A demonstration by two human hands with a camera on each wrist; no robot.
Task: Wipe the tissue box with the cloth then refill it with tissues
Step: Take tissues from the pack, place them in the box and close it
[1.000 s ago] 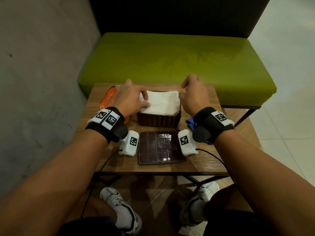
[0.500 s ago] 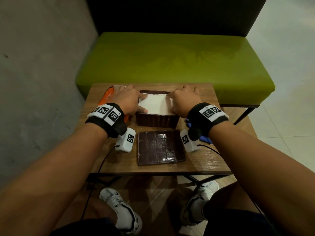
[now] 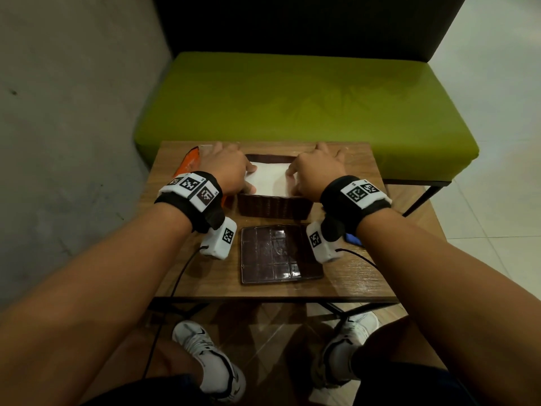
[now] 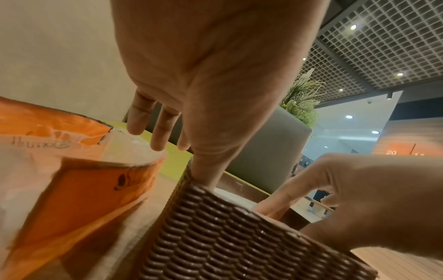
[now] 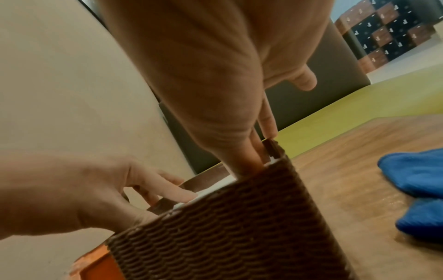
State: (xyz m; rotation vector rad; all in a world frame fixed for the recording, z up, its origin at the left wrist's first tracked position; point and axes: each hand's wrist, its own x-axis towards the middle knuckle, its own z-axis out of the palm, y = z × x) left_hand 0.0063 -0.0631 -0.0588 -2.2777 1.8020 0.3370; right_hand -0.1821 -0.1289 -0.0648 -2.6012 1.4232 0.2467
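progress: refill looks close to done. going left to right on the table (image 3: 389, 271): orange pack (image 3: 187, 162) at the far left, just beside the box (image 3: 273, 205); box in the middle toward the back edge; blue cloth (image 5: 422, 181) lying loose to the right, held by nobody, so the wipe is judged finished. white tissues (image 3: 270, 178) sit down inside the box, top of the stack about level with the rim.

left hand (image 3: 227, 171): fingers straight, nothing clasped; thumb dips inside the left wall onto the stack, other fingers reach out over the pack. right hand (image 3: 316, 169): fingers also straight, tips going down inside the right wall, pressing rather than holding. both read as seating the stack.

left to do, by judgement: fit the lid (image 3: 278, 254), which lies flat on the table in front of the box, between the two wrists.

not readable: box depth and any gap under the stack; how much is left in the pack; the print on the pack is blurred. cloth mostly hidden behind the right wrist in the head view. right thumb position unclear.
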